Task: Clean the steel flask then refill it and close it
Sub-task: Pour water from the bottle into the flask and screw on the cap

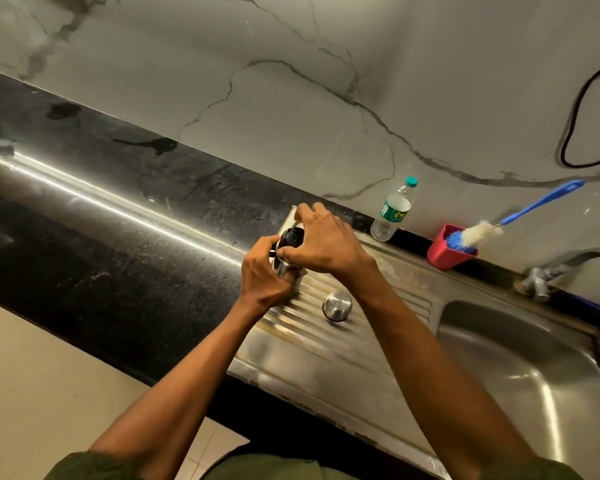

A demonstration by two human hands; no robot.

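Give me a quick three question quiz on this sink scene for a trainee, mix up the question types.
1. True or false: the steel cup lid is screwed onto the steel flask.
2. What stands in the red holder? A) a knife B) a blue-handled bottle brush C) a spoon
3. Which hand grips the flask body, and which is at the black stopper?

Key:
1. False; it sits on the ribbed drainboard, apart from the flask.
2. B
3. The left hand grips the body; the right hand is at the stopper.
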